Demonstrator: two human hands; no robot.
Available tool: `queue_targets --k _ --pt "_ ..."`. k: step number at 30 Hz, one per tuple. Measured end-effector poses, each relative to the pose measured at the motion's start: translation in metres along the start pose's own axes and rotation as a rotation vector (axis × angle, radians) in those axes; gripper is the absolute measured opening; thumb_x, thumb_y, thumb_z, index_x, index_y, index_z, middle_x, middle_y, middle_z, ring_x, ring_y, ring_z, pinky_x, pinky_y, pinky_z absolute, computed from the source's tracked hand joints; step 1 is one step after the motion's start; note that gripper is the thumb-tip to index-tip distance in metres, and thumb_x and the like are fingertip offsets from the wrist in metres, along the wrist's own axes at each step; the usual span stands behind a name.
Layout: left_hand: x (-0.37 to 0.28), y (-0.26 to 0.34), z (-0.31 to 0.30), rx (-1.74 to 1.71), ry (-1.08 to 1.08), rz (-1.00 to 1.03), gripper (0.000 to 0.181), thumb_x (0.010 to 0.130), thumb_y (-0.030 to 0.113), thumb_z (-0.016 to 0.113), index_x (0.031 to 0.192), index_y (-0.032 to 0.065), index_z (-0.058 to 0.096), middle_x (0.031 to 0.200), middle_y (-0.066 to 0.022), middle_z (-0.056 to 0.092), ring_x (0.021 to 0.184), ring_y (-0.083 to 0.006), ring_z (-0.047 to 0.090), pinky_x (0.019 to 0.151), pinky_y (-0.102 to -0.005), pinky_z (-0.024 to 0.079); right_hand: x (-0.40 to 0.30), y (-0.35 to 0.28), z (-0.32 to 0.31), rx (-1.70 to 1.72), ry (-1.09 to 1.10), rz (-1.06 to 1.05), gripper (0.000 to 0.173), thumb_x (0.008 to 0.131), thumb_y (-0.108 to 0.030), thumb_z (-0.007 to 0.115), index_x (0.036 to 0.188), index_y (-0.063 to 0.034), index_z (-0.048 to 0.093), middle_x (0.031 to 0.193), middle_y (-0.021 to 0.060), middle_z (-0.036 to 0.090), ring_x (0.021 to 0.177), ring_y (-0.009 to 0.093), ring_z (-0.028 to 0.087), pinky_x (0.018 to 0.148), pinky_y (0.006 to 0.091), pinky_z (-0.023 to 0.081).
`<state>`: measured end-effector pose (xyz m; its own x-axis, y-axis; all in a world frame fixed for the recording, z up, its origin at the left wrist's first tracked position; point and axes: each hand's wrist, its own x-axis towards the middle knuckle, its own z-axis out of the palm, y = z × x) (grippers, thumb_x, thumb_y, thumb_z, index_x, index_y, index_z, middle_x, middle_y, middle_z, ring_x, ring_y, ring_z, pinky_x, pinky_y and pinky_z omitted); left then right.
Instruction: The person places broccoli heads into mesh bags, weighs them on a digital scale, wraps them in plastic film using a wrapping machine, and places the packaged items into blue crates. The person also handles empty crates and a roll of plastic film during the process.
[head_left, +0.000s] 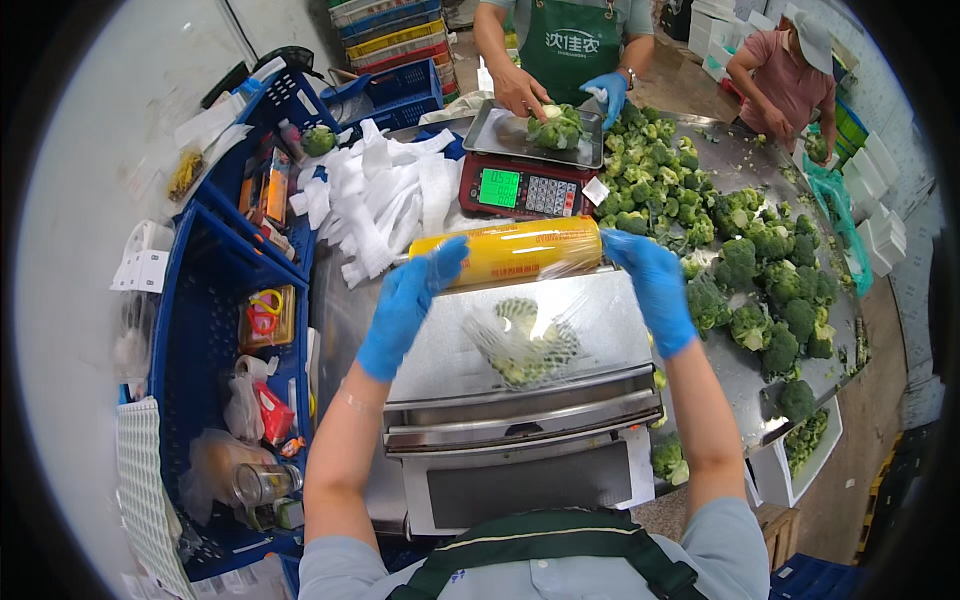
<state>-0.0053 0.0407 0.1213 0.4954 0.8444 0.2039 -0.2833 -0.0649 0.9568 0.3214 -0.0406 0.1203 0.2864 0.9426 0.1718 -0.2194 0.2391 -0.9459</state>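
Observation:
My left hand (418, 300), in a blue glove, is at the left end of a yellow roll of cling film (517, 247). My right hand (654, 281), gloved too and slightly blurred, is at the roll's right end. Clear film stretches from the roll over the metal top of a wrapping machine (442, 352). Under or inside the film lies a broccoli head in a white foam net (532, 341), between my forearms. Whether my fingers pinch the film cannot be made out. The machine's dark plate (529, 484) is nearest my body.
A red scale (525, 184) stands behind the roll; a co-worker's hands are at the broccoli (556, 127) on its tray. White foam nets (390, 195) lie left of it. Many broccoli heads (750, 277) cover the right side. Blue crates (225, 390) line the left. Another person stands back right.

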Motion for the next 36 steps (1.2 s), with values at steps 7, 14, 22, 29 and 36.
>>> queue_targets --k 7,14,22,29,36 --pt "-0.025 -0.114 -0.041 0.642 -0.195 -0.096 0.091 0.089 -0.012 0.050 0.160 0.0130 -0.002 0.155 -0.0192 0.035 0.127 -0.0274 0.055 0.107 -0.0355 0.042 -0.010 0.107 -0.018 -0.870 -0.697 -0.121 0.086 0.091 -0.010 0.065 0.157 -0.0085 0.011 0.134 0.0197 0.058 0.111 0.036 0.063 0.097 0.0385 0.048" --pt "-0.074 -0.081 0.009 0.459 -0.058 -0.332 0.074 0.079 0.009 0.080 0.144 0.0087 0.045 0.131 -0.0102 0.060 0.114 -0.0192 0.060 0.100 -0.0355 0.048 -0.060 0.083 -0.006 -0.774 -0.704 -0.008 0.083 0.086 -0.023 0.075 0.151 -0.0051 0.027 0.124 0.0215 0.063 0.106 0.035 0.065 0.094 0.0419 0.050" --pt "-0.170 0.059 0.081 0.043 -0.502 -0.622 0.056 0.090 0.034 0.072 0.133 0.0016 0.056 0.120 -0.0135 0.067 0.107 -0.0203 0.064 0.100 -0.0336 0.049 -0.149 -0.070 0.005 -0.451 -0.801 0.533 0.058 0.090 -0.024 0.070 0.139 -0.0015 0.050 0.116 0.0155 0.068 0.098 0.023 0.067 0.082 0.0338 0.053" --pt "-0.249 -0.037 0.073 -0.276 -0.598 -1.017 0.082 0.092 0.064 0.055 0.145 0.0018 0.042 0.137 -0.0216 0.054 0.125 -0.0308 0.054 0.106 -0.0462 0.044 -0.210 0.010 -0.024 -0.030 -0.737 1.142 0.058 0.100 -0.032 0.056 0.147 -0.0055 0.034 0.125 0.0125 0.063 0.103 0.022 0.065 0.082 0.0379 0.057" --pt "-0.316 -0.110 0.056 -0.466 -0.470 -1.140 0.087 0.093 0.073 0.042 0.141 0.0006 0.049 0.128 -0.0240 0.061 0.109 -0.0292 0.065 0.095 -0.0389 0.052 -0.295 0.140 -0.103 -0.066 -0.649 1.281 0.051 0.105 -0.040 0.044 0.145 -0.0078 0.044 0.143 0.0105 0.052 0.126 0.027 0.053 0.109 0.0441 0.042"
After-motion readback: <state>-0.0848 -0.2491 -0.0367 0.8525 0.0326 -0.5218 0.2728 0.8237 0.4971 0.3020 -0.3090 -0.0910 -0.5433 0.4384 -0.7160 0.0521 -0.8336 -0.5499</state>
